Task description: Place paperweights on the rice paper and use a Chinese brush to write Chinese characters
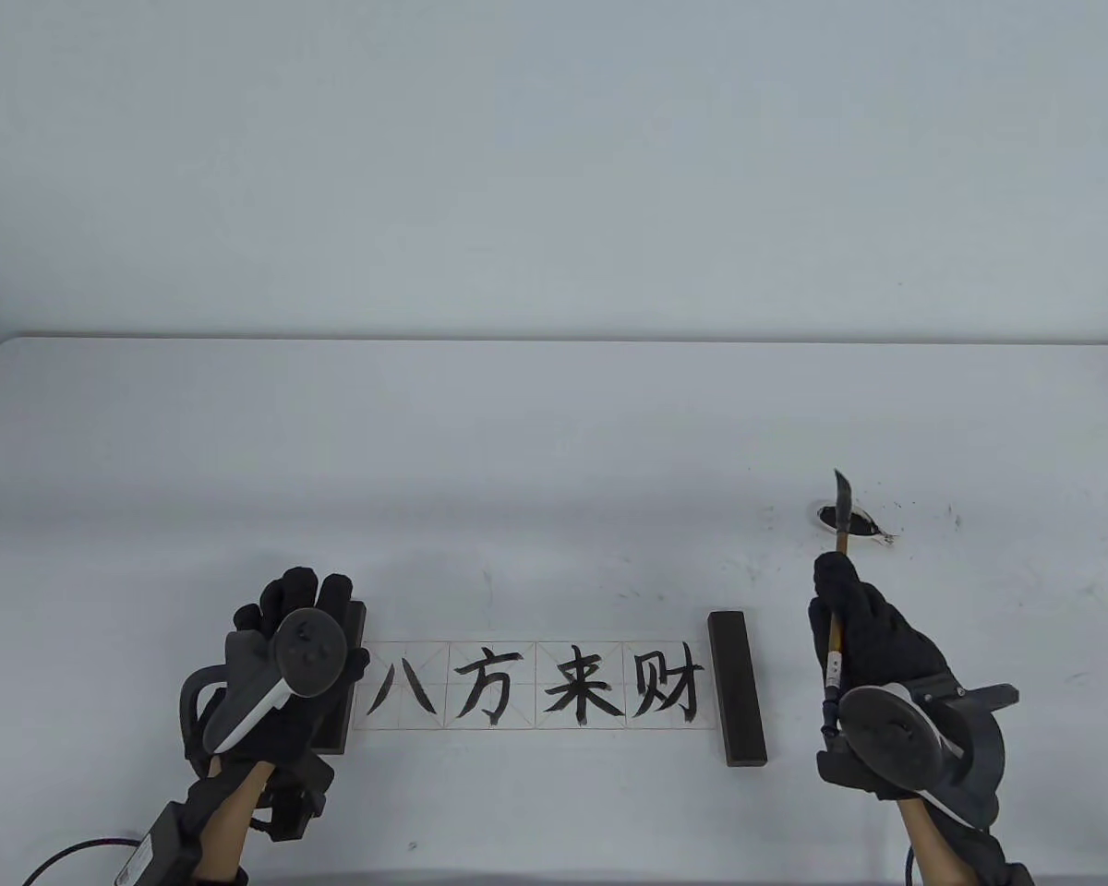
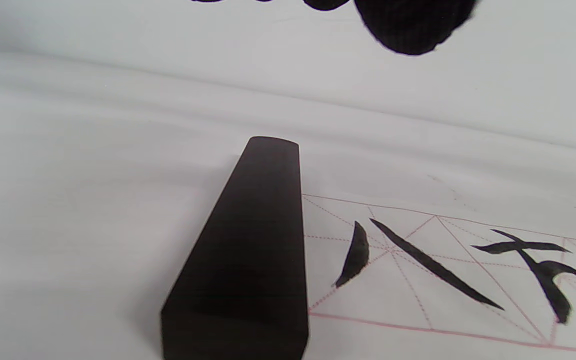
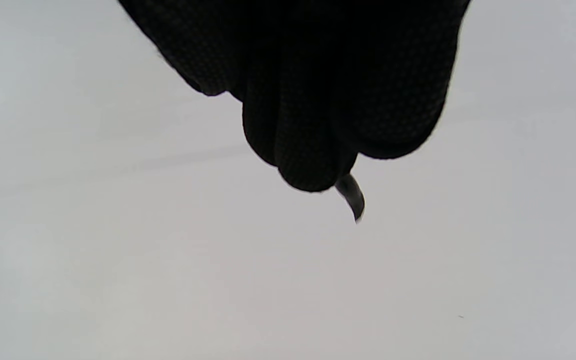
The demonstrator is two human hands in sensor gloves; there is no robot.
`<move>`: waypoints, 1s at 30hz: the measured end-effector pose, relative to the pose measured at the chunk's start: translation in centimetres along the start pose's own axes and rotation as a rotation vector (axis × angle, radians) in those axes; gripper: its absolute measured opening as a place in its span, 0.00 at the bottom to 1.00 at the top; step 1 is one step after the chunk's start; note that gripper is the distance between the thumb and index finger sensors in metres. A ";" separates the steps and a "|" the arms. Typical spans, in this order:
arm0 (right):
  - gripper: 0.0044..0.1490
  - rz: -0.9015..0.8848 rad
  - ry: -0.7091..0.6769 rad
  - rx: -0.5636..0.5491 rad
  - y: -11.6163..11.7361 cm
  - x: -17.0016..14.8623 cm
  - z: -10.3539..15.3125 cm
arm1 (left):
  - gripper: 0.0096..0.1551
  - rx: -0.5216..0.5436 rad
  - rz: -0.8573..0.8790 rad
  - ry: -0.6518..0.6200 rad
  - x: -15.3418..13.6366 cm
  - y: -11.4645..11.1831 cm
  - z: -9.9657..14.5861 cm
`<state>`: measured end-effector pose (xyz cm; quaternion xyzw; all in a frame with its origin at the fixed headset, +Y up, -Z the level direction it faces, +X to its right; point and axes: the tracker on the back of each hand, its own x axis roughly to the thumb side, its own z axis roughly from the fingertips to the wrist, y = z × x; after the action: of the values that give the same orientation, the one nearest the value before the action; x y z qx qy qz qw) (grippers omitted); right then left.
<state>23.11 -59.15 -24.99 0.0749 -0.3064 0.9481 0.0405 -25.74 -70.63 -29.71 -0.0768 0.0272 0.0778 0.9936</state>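
Observation:
A strip of rice paper (image 1: 535,688) lies near the table's front edge and bears four black brushed characters. A dark paperweight (image 1: 737,688) lies across its right end. Another dark paperweight (image 1: 358,637) lies on its left end and is mostly hidden under my left hand (image 1: 300,595). That hand is over it with fingers extended and grips nothing. In the left wrist view this paperweight (image 2: 248,260) lies free beside the paper (image 2: 418,285), and my fingertips (image 2: 408,25) hang above. My right hand (image 1: 845,600) grips the brush (image 1: 836,637). Its wet tip (image 1: 842,494) points away over the ink dish (image 1: 863,526). The brush tip (image 3: 353,197) shows below my curled fingers (image 3: 318,100).
Ink specks and smears (image 1: 923,517) dot the white table (image 1: 517,443) around the dish. A cable (image 1: 65,854) trails from my left wrist at the front left corner. The table's far edge runs across the middle of the table view.

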 end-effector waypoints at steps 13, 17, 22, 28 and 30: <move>0.40 0.425 0.049 0.446 8.1 -4.4 0.1 | 0.49 -0.001 -0.002 0.005 -0.1 0.0 0.0; 0.40 0.508 0.027 0.530 10.9 -5.0 0.7 | 0.49 0.005 0.005 0.008 -0.2 0.1 0.0; 0.40 0.599 0.005 0.659 14.5 -5.5 1.6 | 0.49 0.008 0.002 0.008 -0.2 0.1 0.0; 0.40 0.662 0.001 0.726 16.8 -6.0 2.0 | 0.49 0.007 0.004 0.012 -0.3 0.2 0.0; 0.40 0.680 -0.001 0.755 17.6 -6.2 2.1 | 0.49 0.009 0.004 0.012 -0.3 0.2 0.0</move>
<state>27.32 -74.83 -34.47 -0.0191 0.0509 0.9522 -0.3006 -26.10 -70.49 -29.76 -0.0725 0.0335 0.0794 0.9936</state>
